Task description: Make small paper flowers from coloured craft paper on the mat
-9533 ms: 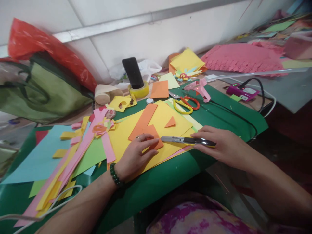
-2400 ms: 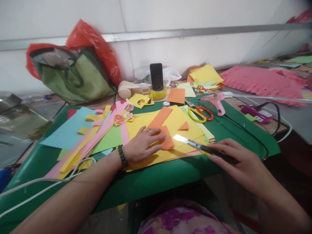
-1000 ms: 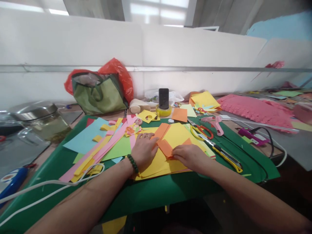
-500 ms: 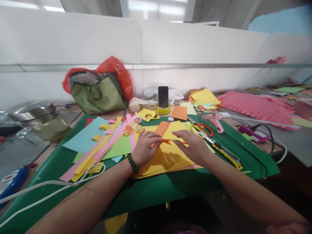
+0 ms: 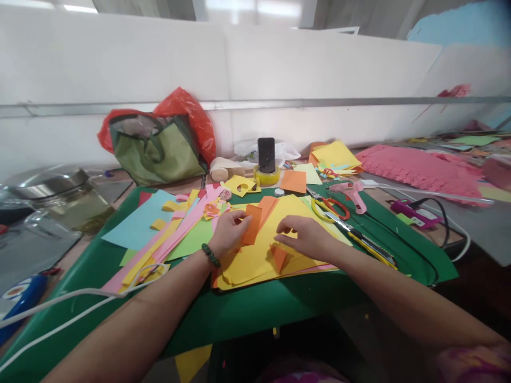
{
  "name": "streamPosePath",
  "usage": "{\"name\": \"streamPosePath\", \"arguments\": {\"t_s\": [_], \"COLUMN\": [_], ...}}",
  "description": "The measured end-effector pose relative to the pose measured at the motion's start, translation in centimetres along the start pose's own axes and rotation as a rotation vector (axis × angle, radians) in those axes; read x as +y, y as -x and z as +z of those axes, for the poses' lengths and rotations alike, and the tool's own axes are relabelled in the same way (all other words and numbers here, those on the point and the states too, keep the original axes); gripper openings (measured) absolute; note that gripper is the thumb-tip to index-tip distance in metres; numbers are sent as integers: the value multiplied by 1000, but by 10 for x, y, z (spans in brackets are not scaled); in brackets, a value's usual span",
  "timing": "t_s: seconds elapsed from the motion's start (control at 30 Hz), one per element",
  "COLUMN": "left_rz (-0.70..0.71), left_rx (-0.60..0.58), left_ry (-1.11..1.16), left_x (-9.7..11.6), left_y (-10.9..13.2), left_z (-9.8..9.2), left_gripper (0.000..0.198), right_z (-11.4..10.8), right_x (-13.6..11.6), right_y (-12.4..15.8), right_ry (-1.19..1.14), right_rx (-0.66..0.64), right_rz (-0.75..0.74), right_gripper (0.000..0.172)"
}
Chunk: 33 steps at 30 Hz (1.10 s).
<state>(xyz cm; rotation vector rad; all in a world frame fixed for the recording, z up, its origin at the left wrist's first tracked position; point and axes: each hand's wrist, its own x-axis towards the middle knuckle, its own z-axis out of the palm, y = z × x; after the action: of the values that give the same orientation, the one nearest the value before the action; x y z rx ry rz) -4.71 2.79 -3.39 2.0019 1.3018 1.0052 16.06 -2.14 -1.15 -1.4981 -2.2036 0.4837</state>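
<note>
My left hand [image 5: 230, 232] pinches a small orange paper piece [image 5: 253, 225] between thumb and fingers, its flat side turned toward me. A little to the right, my right hand [image 5: 305, 235] hovers with curved fingers, a gap between thumb and forefinger. Just below its fingertips is a small folded orange paper piece [image 5: 279, 258] with a pointed end, apart from the thumb. Both hands are over a stack of yellow paper sheets [image 5: 255, 271]. An orange paper strip [image 5: 268, 208] lies on the stack behind the left hand.
Scissors [image 5: 333, 208], a utility knife [image 5: 369, 244] and a pink glue gun [image 5: 353, 196] lie to the right on the green mat [image 5: 239, 314]. Pink and yellow paper strips [image 5: 179, 234] spread at left. A phone [image 5: 266, 154] stands on a yellow tape roll [image 5: 266, 176]. A white cable [image 5: 75, 292] crosses the left front.
The pointed orange piece has left my left fingers and is now below my right hand. My left hand has moved slightly left and now holds a flat orange piece.
</note>
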Motion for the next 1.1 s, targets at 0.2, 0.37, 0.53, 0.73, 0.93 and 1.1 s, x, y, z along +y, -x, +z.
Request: {"name": "streamPosePath", "arguments": {"t_s": [0.2, 0.37, 0.53, 0.73, 0.93, 1.1], "left_rz": [-1, 148, -119, -359, -443, -393], "left_rx": [170, 10, -386, -200, -196, -184], "left_ry": [-193, -97, 446, 777, 888, 778], "left_x": [-6, 20, 32, 27, 21, 18], "left_y": [-3, 15, 22, 16, 14, 14], "left_z": [-3, 6, 12, 4, 6, 8], "left_gripper": [47, 40, 38, 41, 41, 37], "right_z": [4, 5, -14, -13, 10, 17], "right_x": [-4, 0, -11, -4, 11, 9], "right_y": [9, 6, -8, -33, -32, -32], "right_ry": [-87, -201, -355, -364, -168, -300], "right_rx": [-311, -283, -179, 74, 211, 178], "right_rz": [146, 154, 23, -318, -609, -466], "right_gripper": [36, 31, 35, 24, 14, 18]}}
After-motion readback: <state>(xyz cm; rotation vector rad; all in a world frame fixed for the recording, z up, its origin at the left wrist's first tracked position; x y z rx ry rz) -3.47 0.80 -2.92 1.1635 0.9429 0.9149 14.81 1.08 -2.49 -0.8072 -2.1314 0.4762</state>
